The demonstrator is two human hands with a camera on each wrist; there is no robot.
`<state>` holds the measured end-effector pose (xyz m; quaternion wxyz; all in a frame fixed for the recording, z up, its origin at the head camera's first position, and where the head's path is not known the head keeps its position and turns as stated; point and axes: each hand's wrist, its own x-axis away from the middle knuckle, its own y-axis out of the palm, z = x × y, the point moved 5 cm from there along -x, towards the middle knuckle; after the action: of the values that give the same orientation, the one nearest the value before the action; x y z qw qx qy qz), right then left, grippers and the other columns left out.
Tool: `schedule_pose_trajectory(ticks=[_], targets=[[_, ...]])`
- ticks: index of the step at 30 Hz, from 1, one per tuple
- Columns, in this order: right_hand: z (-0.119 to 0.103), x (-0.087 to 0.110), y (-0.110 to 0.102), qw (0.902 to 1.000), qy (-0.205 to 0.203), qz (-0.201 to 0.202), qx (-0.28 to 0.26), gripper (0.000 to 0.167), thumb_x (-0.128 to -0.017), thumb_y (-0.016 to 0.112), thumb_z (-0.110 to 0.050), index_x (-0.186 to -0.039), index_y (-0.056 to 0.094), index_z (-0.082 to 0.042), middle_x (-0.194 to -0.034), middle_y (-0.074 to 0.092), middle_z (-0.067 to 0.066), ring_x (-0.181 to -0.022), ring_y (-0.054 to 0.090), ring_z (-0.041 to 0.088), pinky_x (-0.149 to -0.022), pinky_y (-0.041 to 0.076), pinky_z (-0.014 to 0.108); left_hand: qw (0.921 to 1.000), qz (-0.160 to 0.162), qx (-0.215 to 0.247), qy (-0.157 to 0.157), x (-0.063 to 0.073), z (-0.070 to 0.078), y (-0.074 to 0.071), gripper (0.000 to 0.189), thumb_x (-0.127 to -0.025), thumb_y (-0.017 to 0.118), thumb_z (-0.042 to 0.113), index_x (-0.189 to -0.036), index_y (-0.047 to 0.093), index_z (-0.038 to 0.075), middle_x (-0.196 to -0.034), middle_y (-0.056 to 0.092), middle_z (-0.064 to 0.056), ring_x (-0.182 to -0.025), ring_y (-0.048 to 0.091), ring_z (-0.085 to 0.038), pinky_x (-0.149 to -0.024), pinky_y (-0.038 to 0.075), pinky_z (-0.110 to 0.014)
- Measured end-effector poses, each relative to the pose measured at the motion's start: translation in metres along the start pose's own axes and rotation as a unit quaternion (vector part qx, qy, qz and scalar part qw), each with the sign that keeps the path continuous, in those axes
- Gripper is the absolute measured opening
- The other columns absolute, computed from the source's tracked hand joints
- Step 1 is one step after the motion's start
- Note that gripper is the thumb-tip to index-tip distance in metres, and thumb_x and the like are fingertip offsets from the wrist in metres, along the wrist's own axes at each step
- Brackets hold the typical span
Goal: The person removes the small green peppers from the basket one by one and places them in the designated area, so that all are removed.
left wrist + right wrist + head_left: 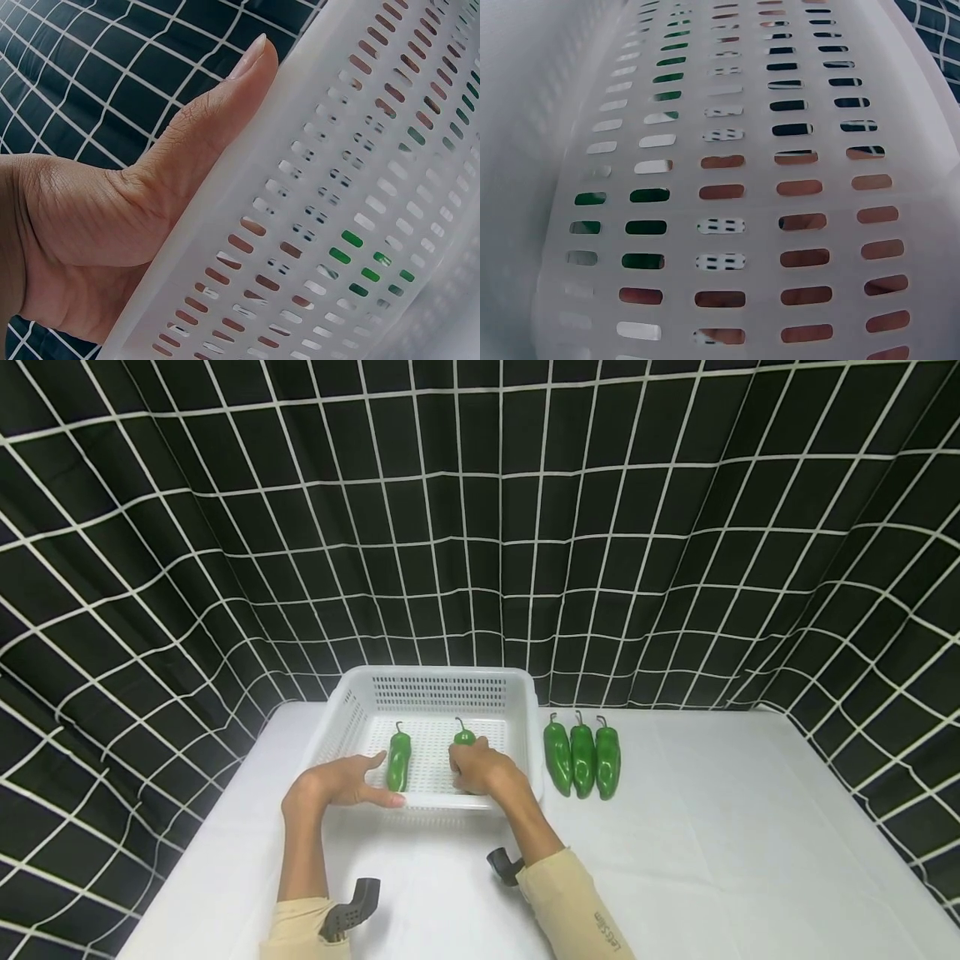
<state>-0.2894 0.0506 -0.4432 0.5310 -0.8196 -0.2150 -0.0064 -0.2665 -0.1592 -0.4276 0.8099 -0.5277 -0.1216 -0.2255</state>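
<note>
In the head view, a white slotted plastic basket (345, 718) stands on the table. Two green chili peppers lie inside it with stems toward the far wall. My left hand (341, 781) reaches over the near left rim, its straight thumb on the rim and its other fingers inside, beside the left pepper (399, 762). With curled fingers my right hand (480, 767) grips the right pepper (465, 737), whose lower part is hidden. In the left wrist view the thumb (217, 112) lies along the rim. Through the slots, the right wrist view gives glimpses of the right hand (806, 296) and green pepper (646, 227).
Right of the basket, three green chili peppers (582, 760) lie side by side on the white tablecloth (720, 827). A black curtain with a white grid (480, 527) closes off the back and sides. Both forearms carry black camera mounts (352, 910).
</note>
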Motion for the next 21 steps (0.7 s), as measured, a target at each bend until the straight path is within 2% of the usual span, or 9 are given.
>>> schedule_pose_trajectory(ticks=[4, 6, 10, 12, 14, 17, 19, 21], targets=[[0.001, 0.002, -0.001, 0.9998, 0.01, 0.019, 0.002, 0.009, -0.095, 0.07, -0.013, -0.09, 0.063, -0.011, -0.127, 0.067, 0.029, -0.083, 0.064, 0.027, -0.072, 0.058, 0.039, 1.0, 0.003, 0.002, -0.001, 0.001, 0.001, 0.0, 0.118, -0.076, 0.077, 0.075, -0.164, 0.032, 0.011, -0.165, 0.038, -0.026, -0.152, 0.036, -0.053, -0.122, 0.035, -0.069], [0.002, 0.004, -0.001, 0.9994, 0.02, 0.028, 0.004, 0.01, -0.097, 0.067, -0.013, -0.089, 0.063, -0.011, -0.134, 0.064, 0.032, -0.087, 0.068, 0.031, -0.077, 0.061, 0.043, 1.0, 0.003, 0.003, 0.0, 0.001, 0.001, 0.0, 0.118, -0.076, 0.077, 0.075, -0.164, 0.032, 0.01, -0.165, 0.038, -0.026, -0.152, 0.036, -0.053, -0.122, 0.035, -0.069], [0.004, 0.007, 0.0, 0.9983, 0.037, 0.044, 0.006, 0.013, -0.099, 0.062, -0.011, -0.085, 0.061, -0.011, -0.155, 0.045, 0.038, -0.103, 0.07, 0.043, -0.091, 0.062, 0.054, 1.0, 0.004, 0.002, -0.001, 0.0, 0.001, 0.0, 0.119, -0.075, 0.078, 0.075, -0.164, 0.032, 0.01, -0.165, 0.039, -0.026, -0.152, 0.036, -0.053, -0.122, 0.035, -0.069], [0.005, 0.008, -0.001, 0.9979, 0.036, 0.053, 0.012, 0.014, -0.099, 0.062, -0.011, -0.085, 0.061, -0.011, -0.146, 0.054, 0.038, -0.1, 0.071, 0.044, -0.088, 0.063, 0.054, 1.0, 0.004, 0.003, -0.002, 0.0, 0.001, 0.0, 0.119, -0.075, 0.077, 0.076, -0.164, 0.032, 0.01, -0.165, 0.039, -0.026, -0.152, 0.036, -0.053, -0.122, 0.035, -0.069], [0.004, 0.008, -0.003, 0.9974, 0.028, 0.063, 0.023, 0.013, -0.099, 0.063, -0.011, -0.085, 0.061, -0.01, -0.126, 0.066, 0.032, -0.091, 0.07, 0.039, -0.08, 0.063, 0.049, 1.0, 0.005, 0.0, -0.001, -0.001, 0.002, -0.001, 0.119, -0.075, 0.077, 0.076, -0.164, 0.032, 0.011, -0.165, 0.039, -0.026, -0.152, 0.036, -0.054, -0.122, 0.035, -0.07], [0.003, 0.009, -0.007, 0.9958, 0.01, 0.083, 0.036, 0.01, -0.096, 0.067, -0.009, -0.087, 0.061, -0.011, -0.094, 0.064, 0.015, -0.073, 0.062, 0.028, -0.065, 0.057, 0.039, 1.0, 0.007, -0.005, 0.003, 0.0, 0.002, -0.002, 0.118, -0.076, 0.076, 0.076, -0.164, 0.033, 0.011, -0.164, 0.04, -0.027, -0.151, 0.036, -0.054, -0.122, 0.035, -0.07], [0.002, 0.012, -0.013, 0.9946, -0.002, 0.099, 0.03, 0.009, -0.094, 0.068, -0.007, -0.088, 0.063, -0.011, -0.089, 0.061, 0.011, -0.07, 0.059, 0.024, -0.062, 0.053, 0.035, 0.9999, 0.008, -0.005, 0.004, 0.0, 0.002, -0.002, 0.118, -0.076, 0.076, 0.076, -0.164, 0.033, 0.011, -0.164, 0.04, -0.027, -0.151, 0.037, -0.054, -0.122, 0.036, -0.069], [0.002, 0.016, -0.021, 0.9933, -0.012, 0.114, 0.014, 0.009, -0.092, 0.07, -0.005, -0.09, 0.065, -0.011, -0.093, 0.064, 0.013, -0.073, 0.061, 0.025, -0.063, 0.053, 0.035, 1.0, 0.008, -0.003, 0.003, 0.0, 0.001, -0.002, 0.119, -0.075, 0.077, 0.076, -0.164, 0.033, 0.011, -0.164, 0.041, -0.027, -0.151, 0.037, -0.054, -0.121, 0.036, -0.069]])
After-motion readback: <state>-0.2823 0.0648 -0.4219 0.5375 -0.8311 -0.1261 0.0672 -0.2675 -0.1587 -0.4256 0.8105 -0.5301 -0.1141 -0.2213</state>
